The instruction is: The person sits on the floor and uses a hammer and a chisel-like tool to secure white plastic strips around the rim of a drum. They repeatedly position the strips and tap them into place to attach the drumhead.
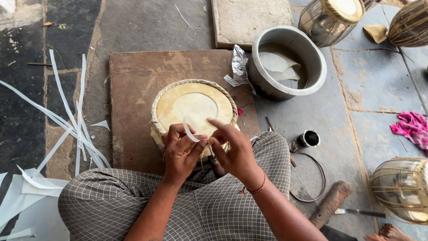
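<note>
**Both hands pinch a pale strip at the drum's rim**

We see our left hand [180, 151] and right hand [232, 149] close together, fingers curled, pinching a thin, curved white strip [189, 132] between them. Just beyond the fingertips sits the round drum [194, 107], its smooth yellowish skin ringed by a braided, rope-like edge, resting on a worn wooden board [138, 89]. Farther out from the right hand stands a dull metal pot [290, 58]. Well off from the left hand lie long pale strips [67, 120] on rough stone.

drum head [194, 105]: matt hide | board [138, 85]: worn wood | pot [312, 53]: dull metal
</note>
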